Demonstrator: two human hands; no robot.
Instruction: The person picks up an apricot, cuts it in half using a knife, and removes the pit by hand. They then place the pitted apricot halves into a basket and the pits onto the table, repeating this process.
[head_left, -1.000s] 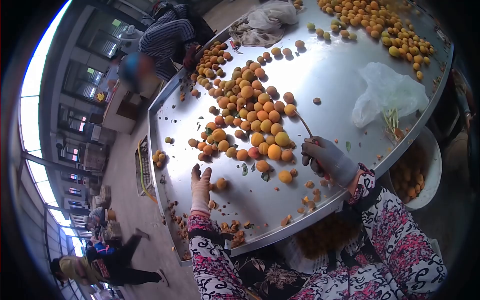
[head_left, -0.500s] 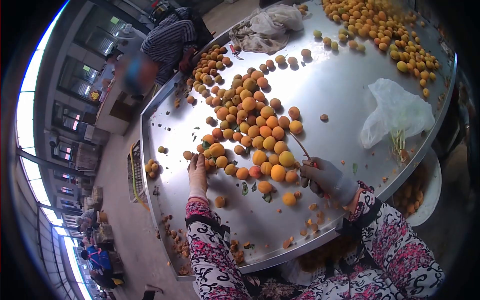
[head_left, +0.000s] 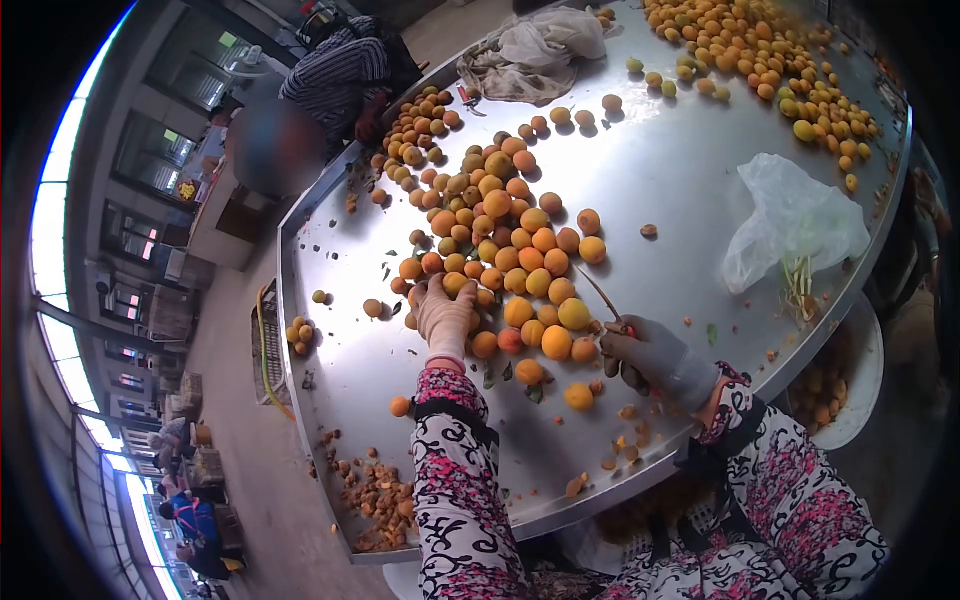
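Observation:
My left hand [head_left: 445, 318], in a pale glove or wrap, reaches into the near side of a pile of apricots [head_left: 497, 204]. Its thumb and fingers curl around an apricot [head_left: 455, 284]; the fingertips are partly hidden among the fruit. My right hand [head_left: 645, 355], in a grey glove, is closed around a red-handled knife with a thin curved blade [head_left: 598, 290]. The blade points up and left toward the pile's right edge. A few loose apricots lie between my hands, among them one apricot [head_left: 578, 397] near the right hand.
The metal table [head_left: 640, 200] has a raised rim. A clear plastic bag [head_left: 790, 215] lies at right, a crumpled cloth [head_left: 520, 65] at the back, more apricots [head_left: 760, 50] far right. Brown scraps [head_left: 380, 500] gather near left. A white bucket [head_left: 868, 385] stands below. A person in stripes [head_left: 335, 85] is opposite.
My left hand has moved right and slightly up from the pile's left edge onto the fruit, its fingers now curled. The right hand stays nearly still with the knife.

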